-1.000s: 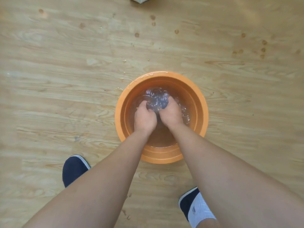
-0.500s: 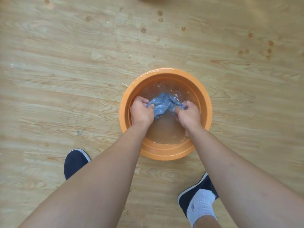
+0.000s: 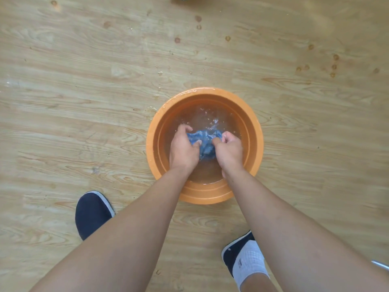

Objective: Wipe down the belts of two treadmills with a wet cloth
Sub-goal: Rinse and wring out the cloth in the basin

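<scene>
Half-hidden cloth (image 3: 205, 142) in left hand (image 3: 182, 153), right hand (image 3: 230, 153).

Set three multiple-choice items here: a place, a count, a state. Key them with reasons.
1. Where is the crumpled blue cloth? A on a table; B on a treadmill; C inside the round orange plastic basin.
2. How many dark blue shoes show on the pale wooden floor? A one; B two; C four.
3. What are the left hand and right hand doing? A both grip the cloth; B both lie flat; C only one grips.
Key: 1 C, it sits over the basin's water; 2 B, one beside each forearm; 3 A, fingers of both curl round it.
</scene>
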The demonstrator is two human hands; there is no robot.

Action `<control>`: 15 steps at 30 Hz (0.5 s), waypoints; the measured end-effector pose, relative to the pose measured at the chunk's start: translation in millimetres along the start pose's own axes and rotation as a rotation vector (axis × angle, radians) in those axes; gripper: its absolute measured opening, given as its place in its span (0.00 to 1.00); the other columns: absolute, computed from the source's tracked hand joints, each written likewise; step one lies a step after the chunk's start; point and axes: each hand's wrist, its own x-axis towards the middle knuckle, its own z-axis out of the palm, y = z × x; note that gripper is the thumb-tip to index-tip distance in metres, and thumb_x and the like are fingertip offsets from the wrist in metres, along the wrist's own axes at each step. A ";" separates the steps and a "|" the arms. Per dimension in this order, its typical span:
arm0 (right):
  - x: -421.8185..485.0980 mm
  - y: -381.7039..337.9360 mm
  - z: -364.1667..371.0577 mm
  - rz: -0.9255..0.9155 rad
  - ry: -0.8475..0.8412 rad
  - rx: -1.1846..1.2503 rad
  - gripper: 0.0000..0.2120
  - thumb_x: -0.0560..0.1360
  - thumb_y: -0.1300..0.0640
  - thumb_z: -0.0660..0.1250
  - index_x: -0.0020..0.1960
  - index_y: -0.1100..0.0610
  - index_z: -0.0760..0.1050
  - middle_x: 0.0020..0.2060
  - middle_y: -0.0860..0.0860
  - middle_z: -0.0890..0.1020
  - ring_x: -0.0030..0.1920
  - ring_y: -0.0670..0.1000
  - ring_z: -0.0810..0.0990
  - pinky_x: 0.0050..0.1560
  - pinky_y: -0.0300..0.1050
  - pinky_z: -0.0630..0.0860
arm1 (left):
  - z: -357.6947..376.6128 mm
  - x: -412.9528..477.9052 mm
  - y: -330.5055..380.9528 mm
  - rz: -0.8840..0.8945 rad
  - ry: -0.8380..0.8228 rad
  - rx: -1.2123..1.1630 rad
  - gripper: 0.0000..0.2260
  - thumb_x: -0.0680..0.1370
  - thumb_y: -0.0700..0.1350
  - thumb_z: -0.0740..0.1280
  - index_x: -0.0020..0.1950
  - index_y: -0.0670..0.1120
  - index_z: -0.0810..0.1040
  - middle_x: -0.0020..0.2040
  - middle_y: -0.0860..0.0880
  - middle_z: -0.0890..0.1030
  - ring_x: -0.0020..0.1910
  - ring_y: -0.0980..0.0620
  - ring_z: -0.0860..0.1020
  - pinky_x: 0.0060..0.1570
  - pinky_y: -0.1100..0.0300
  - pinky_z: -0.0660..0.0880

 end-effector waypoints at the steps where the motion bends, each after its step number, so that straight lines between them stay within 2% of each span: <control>1: 1.4 -2.6 -3.0 -0.011 -0.001 0.018 0.21 0.75 0.62 0.68 0.36 0.50 0.58 0.30 0.47 0.61 0.30 0.47 0.57 0.30 0.44 0.56 | -1.5 4.7 -3.2 -0.025 -0.006 0.023 0.07 0.81 0.45 0.73 0.57 0.49 0.78 0.51 0.53 0.81 0.50 0.49 0.80 0.51 0.58 0.72; 3: 6.8 -5.1 -10.7 -0.053 0.058 0.041 0.20 0.80 0.56 0.69 0.38 0.50 0.59 0.32 0.50 0.62 0.32 0.47 0.59 0.33 0.44 0.58 | -5.6 11.6 -10.5 -0.093 -0.060 0.004 0.07 0.82 0.49 0.72 0.52 0.48 0.76 0.43 0.50 0.82 0.39 0.44 0.85 0.43 0.56 0.76; 5: 11.5 -5.1 -19.0 -0.110 0.122 0.014 0.19 0.82 0.54 0.67 0.40 0.51 0.58 0.34 0.51 0.62 0.33 0.47 0.59 0.33 0.43 0.59 | -9.8 11.8 -15.5 -0.133 -0.150 -0.039 0.09 0.85 0.51 0.68 0.53 0.47 0.72 0.41 0.46 0.82 0.28 0.43 0.84 0.36 0.56 0.76; 6: 12.6 -4.7 -22.5 -0.140 0.126 -0.021 0.19 0.82 0.53 0.66 0.40 0.51 0.58 0.34 0.51 0.62 0.32 0.47 0.58 0.33 0.43 0.59 | -12.1 10.1 -16.5 -0.114 -0.163 -0.030 0.09 0.85 0.51 0.67 0.54 0.47 0.71 0.40 0.46 0.82 0.27 0.45 0.83 0.35 0.55 0.75; 7: 13.7 -3.0 -25.6 -0.177 0.112 -0.079 0.20 0.83 0.52 0.65 0.40 0.52 0.57 0.34 0.50 0.62 0.32 0.47 0.59 0.34 0.44 0.59 | -13.7 8.1 -16.7 -0.067 -0.141 0.000 0.09 0.86 0.52 0.66 0.53 0.48 0.70 0.40 0.47 0.82 0.28 0.47 0.83 0.37 0.55 0.74; 10: 10.2 -1.4 -29.9 -0.240 0.017 -0.306 0.20 0.82 0.44 0.65 0.40 0.52 0.60 0.33 0.46 0.67 0.33 0.47 0.64 0.38 0.47 0.61 | -16.1 3.0 -14.3 0.158 0.005 0.032 0.08 0.85 0.50 0.67 0.50 0.48 0.73 0.45 0.53 0.77 0.43 0.53 0.77 0.49 0.53 0.70; 11: 9.6 0.8 -30.2 -0.215 -0.054 -0.373 0.20 0.80 0.40 0.67 0.44 0.52 0.63 0.35 0.44 0.70 0.34 0.45 0.68 0.38 0.47 0.63 | -15.5 1.4 -11.9 0.212 0.023 -0.009 0.08 0.85 0.50 0.67 0.50 0.48 0.73 0.45 0.53 0.77 0.44 0.55 0.75 0.49 0.54 0.70; 13: 5.5 2.4 -29.9 -0.147 -0.259 -0.510 0.27 0.74 0.37 0.74 0.58 0.53 0.66 0.43 0.42 0.75 0.41 0.44 0.76 0.41 0.46 0.69 | -14.4 0.0 -5.1 0.222 0.037 -0.113 0.09 0.87 0.51 0.64 0.51 0.48 0.71 0.40 0.55 0.75 0.39 0.58 0.73 0.45 0.55 0.70; 14: 4.5 3.4 -29.0 -0.139 -0.340 -0.574 0.32 0.72 0.40 0.77 0.65 0.52 0.65 0.46 0.42 0.77 0.43 0.46 0.78 0.43 0.46 0.71 | -13.4 0.5 -2.9 0.210 0.049 -0.142 0.09 0.87 0.52 0.63 0.52 0.48 0.70 0.39 0.55 0.75 0.37 0.58 0.73 0.44 0.54 0.71; 15: 4.1 5.6 -27.8 -0.159 -0.390 -0.652 0.32 0.73 0.45 0.78 0.69 0.50 0.64 0.47 0.43 0.79 0.46 0.48 0.80 0.46 0.46 0.72 | -12.7 0.6 -1.2 0.203 0.061 -0.153 0.09 0.87 0.52 0.62 0.53 0.48 0.70 0.38 0.55 0.74 0.37 0.57 0.73 0.43 0.52 0.71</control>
